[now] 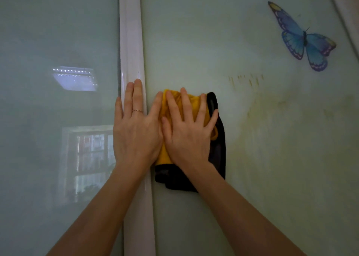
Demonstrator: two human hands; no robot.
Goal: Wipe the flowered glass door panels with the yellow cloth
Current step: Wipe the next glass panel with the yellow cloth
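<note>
Your right hand (187, 137) is pressing the cloth (164, 155) flat against the right panel (194, 32), fingers spread and straight, not curled round it. The cloth is sitting at that panel's left edge, just beside the frame (130, 42). Your left hand (136, 137) is lying flat on the frame, fingers straight, thumb touching the cloth. A butterfly (305, 38) is showing near the panel's upper right corner.

— Where are the hands?
— The right hand (189, 137) presses the yellow cloth (194, 106) flat on the right glass panel (252, 158); the left hand (136, 131) lies flat on the white frame (130, 42).
— Anything else?
— A blue butterfly (305, 38), upper right.
</note>
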